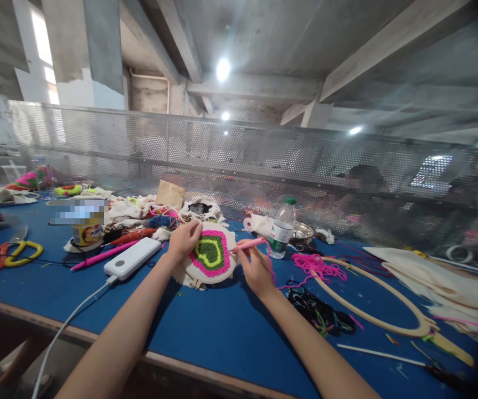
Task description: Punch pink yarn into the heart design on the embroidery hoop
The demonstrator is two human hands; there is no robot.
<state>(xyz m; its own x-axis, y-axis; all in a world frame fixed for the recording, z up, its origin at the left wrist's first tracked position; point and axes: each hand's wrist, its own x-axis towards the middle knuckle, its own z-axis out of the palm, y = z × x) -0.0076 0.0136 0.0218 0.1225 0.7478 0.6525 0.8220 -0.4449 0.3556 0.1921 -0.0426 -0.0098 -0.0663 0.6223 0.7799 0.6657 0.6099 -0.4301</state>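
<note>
Here, near the bench's (pixel 222 332) left edge, scissors (pixel 18 252) are lying beside a white power bank (pixel 133 257), its cable trailing over the front edge. Toward the middle, the left hand (pixel 184 239) is gripping the hoop's (pixel 211 256) rim, tilting the pink and green tufting up, seemingly to steady it. The right hand (pixel 257 269) is closing round a pink needle (pixel 249 244), its tip touching the cloth. Further right, a bottle (pixel 282 228) is standing, and a big empty hoop (pixel 371 299) is lying flat.

I note a matt blue table (pixel 205 338), a bare wooden hoop (pixel 371 310), fuzzy yarn tufting (pixel 210 252) on rough cloth, and a glossy white plastic charger (pixel 133 257).
</note>
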